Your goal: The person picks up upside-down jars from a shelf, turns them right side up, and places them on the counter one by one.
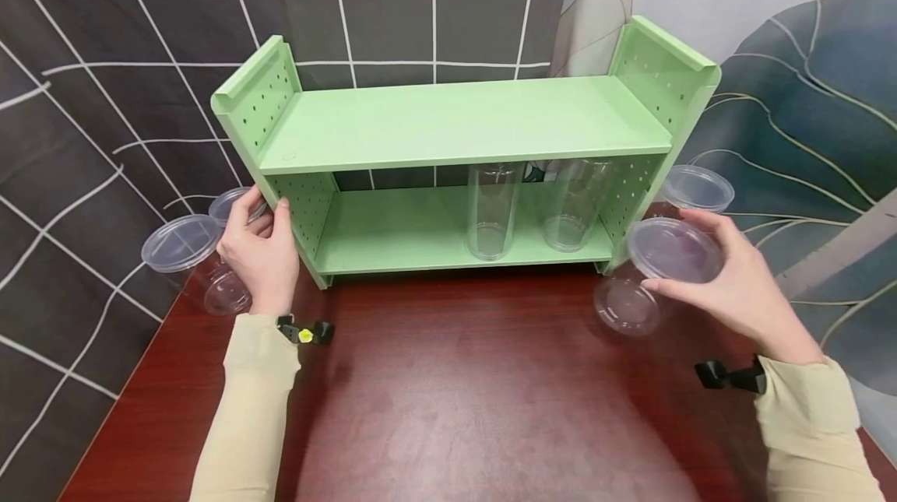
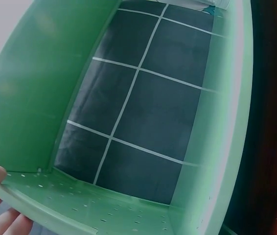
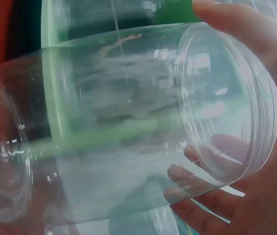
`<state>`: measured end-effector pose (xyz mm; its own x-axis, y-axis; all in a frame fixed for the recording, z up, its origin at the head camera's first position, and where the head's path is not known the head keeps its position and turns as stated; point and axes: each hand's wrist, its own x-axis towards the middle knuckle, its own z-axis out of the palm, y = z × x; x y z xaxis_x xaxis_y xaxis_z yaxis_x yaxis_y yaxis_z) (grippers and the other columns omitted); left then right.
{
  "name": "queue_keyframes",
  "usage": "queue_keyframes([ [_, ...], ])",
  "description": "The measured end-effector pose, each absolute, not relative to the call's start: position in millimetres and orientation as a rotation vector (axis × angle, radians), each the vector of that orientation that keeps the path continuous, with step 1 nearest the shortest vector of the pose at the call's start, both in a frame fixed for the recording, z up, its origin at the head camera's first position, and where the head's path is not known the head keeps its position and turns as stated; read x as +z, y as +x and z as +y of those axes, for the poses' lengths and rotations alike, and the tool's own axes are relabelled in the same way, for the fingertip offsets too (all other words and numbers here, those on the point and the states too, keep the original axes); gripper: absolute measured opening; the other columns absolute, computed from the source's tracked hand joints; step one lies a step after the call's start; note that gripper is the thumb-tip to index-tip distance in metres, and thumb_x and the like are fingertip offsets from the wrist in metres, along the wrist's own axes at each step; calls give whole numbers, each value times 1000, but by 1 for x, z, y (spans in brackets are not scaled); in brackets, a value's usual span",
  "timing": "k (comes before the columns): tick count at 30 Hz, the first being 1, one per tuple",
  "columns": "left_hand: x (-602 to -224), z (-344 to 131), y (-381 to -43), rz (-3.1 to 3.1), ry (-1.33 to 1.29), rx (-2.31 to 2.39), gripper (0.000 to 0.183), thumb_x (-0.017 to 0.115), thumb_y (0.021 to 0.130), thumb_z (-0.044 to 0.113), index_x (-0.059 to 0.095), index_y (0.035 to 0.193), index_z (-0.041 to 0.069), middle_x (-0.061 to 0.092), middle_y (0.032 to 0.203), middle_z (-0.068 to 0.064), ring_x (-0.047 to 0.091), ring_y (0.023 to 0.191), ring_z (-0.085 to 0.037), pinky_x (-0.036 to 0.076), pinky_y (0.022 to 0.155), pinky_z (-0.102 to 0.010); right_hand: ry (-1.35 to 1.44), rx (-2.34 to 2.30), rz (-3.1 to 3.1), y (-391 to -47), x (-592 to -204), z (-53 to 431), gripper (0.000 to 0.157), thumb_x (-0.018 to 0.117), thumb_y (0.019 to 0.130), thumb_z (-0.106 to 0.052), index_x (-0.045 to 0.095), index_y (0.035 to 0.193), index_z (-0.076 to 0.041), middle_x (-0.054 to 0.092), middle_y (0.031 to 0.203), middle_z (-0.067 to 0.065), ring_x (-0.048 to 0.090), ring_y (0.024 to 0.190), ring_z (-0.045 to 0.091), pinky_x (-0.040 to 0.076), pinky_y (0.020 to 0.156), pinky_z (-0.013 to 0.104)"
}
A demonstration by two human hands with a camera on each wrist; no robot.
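Note:
A clear plastic jar point(image 1: 674, 251) with a lid is gripped near its top by my right hand point(image 1: 736, 276), to the right of the green shelf point(image 1: 462, 124). In the right wrist view the jar point(image 3: 124, 117) lies across the picture, with the thumb on one side and the fingers point(image 3: 207, 196) on the other. My left hand point(image 1: 262, 253) holds the front edge of the shelf's left side panel. The left wrist view has the thumb inside that panel point(image 2: 89, 205) and the fingers point(image 2: 6, 223) outside it.
Two clear jars, one tall point(image 1: 492, 214) and another point(image 1: 576, 206), stand on the lower shelf at the right. Behind my right hand is a further lidded jar point(image 1: 699, 187). Left of the shelf are two lidded jars, the nearer one point(image 1: 184, 243) in front. The dark red table point(image 1: 476, 377) spreads below.

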<state>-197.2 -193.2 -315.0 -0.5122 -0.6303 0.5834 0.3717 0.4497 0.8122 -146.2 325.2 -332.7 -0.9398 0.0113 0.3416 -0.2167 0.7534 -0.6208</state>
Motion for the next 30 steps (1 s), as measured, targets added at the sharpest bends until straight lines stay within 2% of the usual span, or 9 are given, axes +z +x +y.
queue_keyframes([
  [3, -314, -193, -197, -1707, 229, -1245, 26, 72, 82, 9, 70, 107, 10, 69, 100, -1, 66, 77, -13, 54, 69, -20, 47, 956, -2668, -150, -337, 346, 98, 88, 63, -33, 33, 143, -30, 44, 130, 10, 41, 105, 26, 34, 73, 28],
  [6, -313, -193, -196, -1711, 230, -1240, 25, 72, 82, 9, 70, 107, 9, 69, 100, -2, 66, 77, -13, 54, 69, -20, -40, 943, -2698, -155, -342, 363, 100, 85, 66, -38, 28, 146, -22, 40, 132, 16, 38, 110, 36, 35, 78, 44],
  [10, -312, -192, -195, -1711, 227, -1235, 25, 72, 82, 9, 70, 107, 8, 69, 100, -2, 66, 77, -13, 54, 69, -21, -106, 955, -2701, -160, -349, 376, 104, 83, 68, -40, 23, 148, -15, 36, 136, 22, 32, 115, 41, 31, 82, 59],
  [18, -313, -191, -194, -1717, 228, -1225, 25, 72, 82, 9, 70, 107, 6, 69, 100, -2, 66, 77, -13, 54, 69, -21, -150, 1024, -2693, -161, -358, 384, 104, 81, 71, -40, 15, 150, -28, 27, 145, 20, 29, 119, 41, 29, 89, 65],
  [26, -313, -191, -195, -1714, 233, -1221, 25, 73, 82, 10, 70, 106, 8, 69, 100, -1, 66, 76, -13, 54, 69, -20, -110, 990, -2602, -159, -344, 376, 100, 83, 70, -33, 19, 147, -38, 27, 151, 2, 27, 131, 32, 24, 107, 49],
  [28, -313, -191, -195, -1714, 233, -1224, 25, 73, 82, 10, 70, 106, 8, 69, 100, -1, 66, 76, -14, 54, 69, -20, -98, 980, -2567, -157, -336, 370, 101, 84, 69, -31, 20, 147, -38, 27, 150, -2, 25, 133, 29, 21, 107, 54],
  [30, -313, -191, -195, -1715, 233, -1228, 25, 73, 82, 10, 70, 106, 8, 69, 100, -2, 66, 76, -13, 54, 69, -20, -84, 973, -2530, -155, -329, 362, 101, 85, 68, -29, 22, 146, -38, 27, 150, -7, 23, 135, 22, 18, 109, 50],
])
